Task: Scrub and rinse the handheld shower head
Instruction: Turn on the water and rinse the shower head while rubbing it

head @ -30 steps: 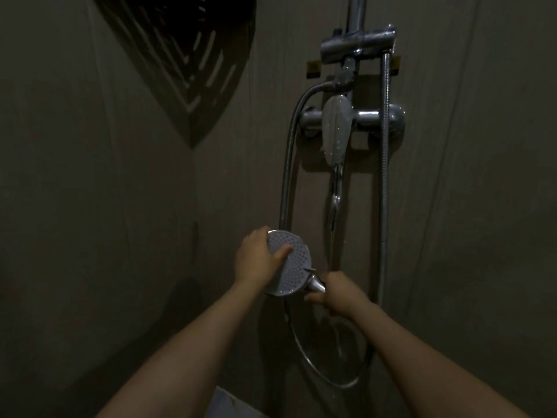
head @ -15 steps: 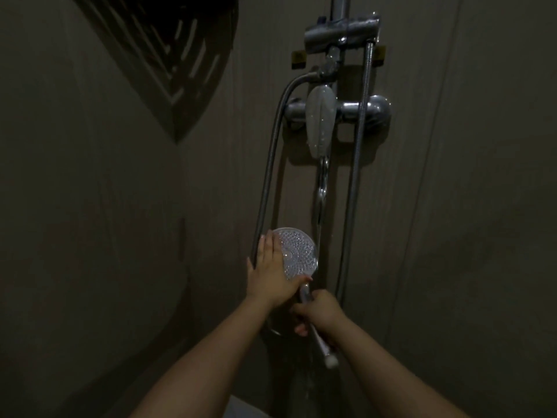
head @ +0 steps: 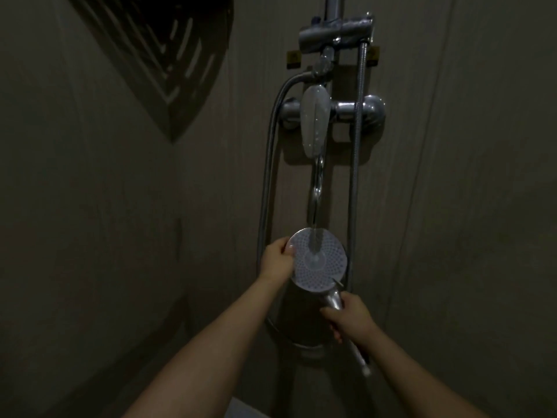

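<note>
Position: handheld shower head (head: 320, 261) sits low before the wall, face up under the water stream (head: 316, 206) from the mixer tap (head: 315, 125).
Grip: right hand (head: 351, 319) clenches the handle; left hand (head: 275, 257) pinches the rim.
Handling: probably stiff, light, slippery when wet; the handle is the safest hold.

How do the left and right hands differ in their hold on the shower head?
Place: the left hand is at the left rim of the shower head's round face; the right hand is lower, on its handle.
Grip: the left hand's fingertips pinch the rim edge; the right hand's fingers wrap round the handle.
Water: the stream lands on the face beside the left hand, well above the right hand.
Shared: both hold the same shower head.
</note>
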A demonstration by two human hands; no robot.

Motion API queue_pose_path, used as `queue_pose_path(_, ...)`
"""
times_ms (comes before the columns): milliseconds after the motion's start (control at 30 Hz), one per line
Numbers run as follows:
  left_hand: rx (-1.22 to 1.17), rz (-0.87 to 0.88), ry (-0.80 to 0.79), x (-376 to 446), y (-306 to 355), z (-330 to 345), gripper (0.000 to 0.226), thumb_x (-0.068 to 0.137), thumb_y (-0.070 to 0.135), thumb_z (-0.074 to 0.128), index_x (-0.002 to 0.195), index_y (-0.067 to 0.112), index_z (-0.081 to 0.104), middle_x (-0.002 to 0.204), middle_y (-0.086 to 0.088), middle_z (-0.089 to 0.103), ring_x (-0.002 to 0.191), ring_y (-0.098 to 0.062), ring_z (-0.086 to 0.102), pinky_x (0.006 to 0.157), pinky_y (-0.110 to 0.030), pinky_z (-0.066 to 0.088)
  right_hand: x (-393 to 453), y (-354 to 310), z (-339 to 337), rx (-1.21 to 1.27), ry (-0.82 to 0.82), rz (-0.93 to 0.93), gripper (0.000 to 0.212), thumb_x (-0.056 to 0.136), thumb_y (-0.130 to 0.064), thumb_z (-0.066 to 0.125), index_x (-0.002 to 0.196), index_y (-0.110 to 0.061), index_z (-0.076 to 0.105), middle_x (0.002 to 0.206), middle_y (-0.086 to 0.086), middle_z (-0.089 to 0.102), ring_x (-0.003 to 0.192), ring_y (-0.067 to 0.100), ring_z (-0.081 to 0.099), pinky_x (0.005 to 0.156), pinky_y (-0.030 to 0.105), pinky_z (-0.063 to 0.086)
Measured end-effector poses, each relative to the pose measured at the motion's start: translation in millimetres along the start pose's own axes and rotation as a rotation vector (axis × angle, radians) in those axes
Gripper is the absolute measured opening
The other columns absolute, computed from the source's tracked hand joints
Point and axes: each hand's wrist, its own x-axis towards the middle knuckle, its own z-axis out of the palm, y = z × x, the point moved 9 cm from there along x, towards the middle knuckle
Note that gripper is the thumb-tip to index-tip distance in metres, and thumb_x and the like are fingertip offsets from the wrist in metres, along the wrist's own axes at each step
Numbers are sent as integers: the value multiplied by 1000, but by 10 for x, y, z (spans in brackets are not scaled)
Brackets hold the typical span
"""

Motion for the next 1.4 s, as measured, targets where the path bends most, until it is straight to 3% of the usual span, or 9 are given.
queue_pose_path(133, 220, 88, 86, 68, 54, 22, 55, 68, 25, 78, 116, 19, 52, 114, 3, 58, 103, -10, 53, 93, -35, 49, 32, -145, -67, -197, 31, -96, 15, 78, -2, 63, 91, -5, 57, 73, 10, 60, 49, 14, 54, 36, 13, 41)
queue_pose_path(233, 224, 99, 174, 116, 114, -118, 20, 84, 30, 61, 98, 15, 60, 99, -6, 66, 94, -22, 64, 86, -42, 54, 27, -177, -84, -251, 29, -112, 20, 78, -7, 64, 96, -11, 56, 85, 9, 60, 59, 13, 56, 38, 9, 41)
queue_pose_path(400, 337, 100, 255, 81, 130, -178, 31, 96, 27, 38, 114, 12, 58, 114, -14, 63, 106, -29, 60, 90, -40, 50, 37, -278, -110, -373, 91, -138, 27, 76, -11, 66, 101, -5, 61, 95, 10, 64, 79, 14, 56, 62, 18, 37)
queue_pose_path(567, 896, 398, 191, -62, 325, 66, 75, 92, 47, 38, 149, 18, -2, 159, -2, -5, 147, -22, -2, 118, -44, 4, 73, -456, -51, -395, 7, -149, 27, 77, -11, 65, 103, -8, 59, 92, 5, 59, 79, 16, 57, 64, 21, 41)
queue_pose_path(700, 1250, 559, 37, -50, 315, 183, 75, 90, 59, 28, 149, 25, -4, 157, 3, -18, 141, -18, -25, 115, -49, -12, 108, -473, -103, -516, -41, -159, 24, 76, -15, 66, 99, -12, 59, 95, 8, 61, 80, 19, 58, 64, 21, 42)
queue_pose_path(800, 1077, 476, 82, 10, 240, -8, 78, 88, 60, 34, 148, 32, -7, 158, 1, -11, 146, -24, -8, 117, -50, 4, 129, -510, -129, -578, -19, -177, 33, 77, -16, 66, 108, -7, 60, 105, 12, 64, 91, 24, 62, 70, 21, 43)
queue_pose_path(967, -60, 31, 220, 88, -38, -236, 41, 92, 25, 51, 129, 9, 44, 119, -9, 55, 118, -28, 53, 97, -40, 47, 174, -542, -200, -522, 0, -186, 27, 77, -14, 65, 102, -7, 60, 95, 8, 59, 81, 17, 55, 67, 22, 41)
queue_pose_path(1167, -116, -66, 114, 8, -65, -194, 26, 96, 13, 43, 113, 1, 57, 103, -12, 59, 99, -26, 58, 93, -41, 48, 117, -431, -292, -531, -106, -119, 16, 77, -14, 69, 90, -14, 59, 87, 6, 61, 70, 15, 57, 49, 16, 41)
queue_pose_path(1400, -200, -99, 161, -183, -55, -164, 23, 94, 11, 45, 112, 2, 57, 106, -16, 61, 102, -28, 58, 86, -35, 48, 22, -438, -280, -532, -174, 1, 23, 89, -28, 59, 96, -7, 63, 92, 8, 56, 81, 20, 54, 71, 24, 40)
